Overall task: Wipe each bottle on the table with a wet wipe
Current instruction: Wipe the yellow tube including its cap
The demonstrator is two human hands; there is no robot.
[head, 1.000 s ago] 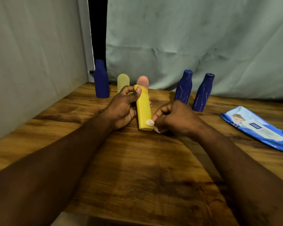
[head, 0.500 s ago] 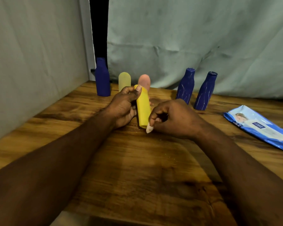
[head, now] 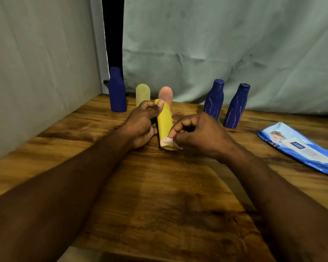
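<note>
A yellow bottle [head: 165, 123] stands near the middle of the wooden table [head: 159, 195], tilted slightly. My left hand [head: 142, 123] grips it from the left, thumb on its top. My right hand [head: 197, 135] pinches a small crumpled wet wipe [head: 167, 141] against the bottle's lower right side. Behind stand a pale yellow bottle [head: 142, 93] and a pink bottle [head: 165, 94], partly hidden by the yellow one. A dark blue bottle [head: 117, 90] stands at the back left. Two more dark blue bottles [head: 214, 99] [head: 237, 105] stand at the back right.
A blue pack of wet wipes [head: 299, 148] lies flat on the table's right side. Pale cloth walls close off the left and the back. The table's front edge runs along the bottom of the view.
My right hand has shifted the wipe along the yellow bottle's base, down toward the table and back up onto its lower side. My left hand keeps its grip.
</note>
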